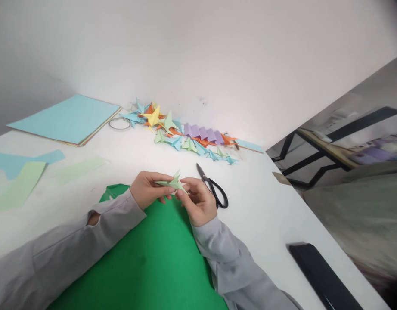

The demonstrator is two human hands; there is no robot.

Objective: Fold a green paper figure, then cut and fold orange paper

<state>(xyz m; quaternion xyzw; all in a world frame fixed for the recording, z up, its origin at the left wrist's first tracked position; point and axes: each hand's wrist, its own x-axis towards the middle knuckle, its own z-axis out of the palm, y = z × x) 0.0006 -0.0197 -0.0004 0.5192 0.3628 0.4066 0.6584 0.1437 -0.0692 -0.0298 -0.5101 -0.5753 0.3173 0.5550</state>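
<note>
A small pale green folded paper figure [175, 182], with several pointed tips, is held up between my two hands. My left hand [150, 187] pinches its left side between thumb and fingers. At its right side, the thumb and fingertips of my right hand [200, 201] are closed on a point of the paper. Black-handled scissors [214, 185] lie on the white table just beyond my right hand, blades pointing away. Beneath both hands is a green covering [153, 258], smooth and bulging toward me.
Folded paper pieces in several colours [153, 116] lie along the wall, beside a purple pleated strip [203, 133]. At left are a stack of coloured sheets [69, 116], a metal ring [119, 124] and green offcuts [20, 187]. A black flat object [321, 275] lies near the table's right edge.
</note>
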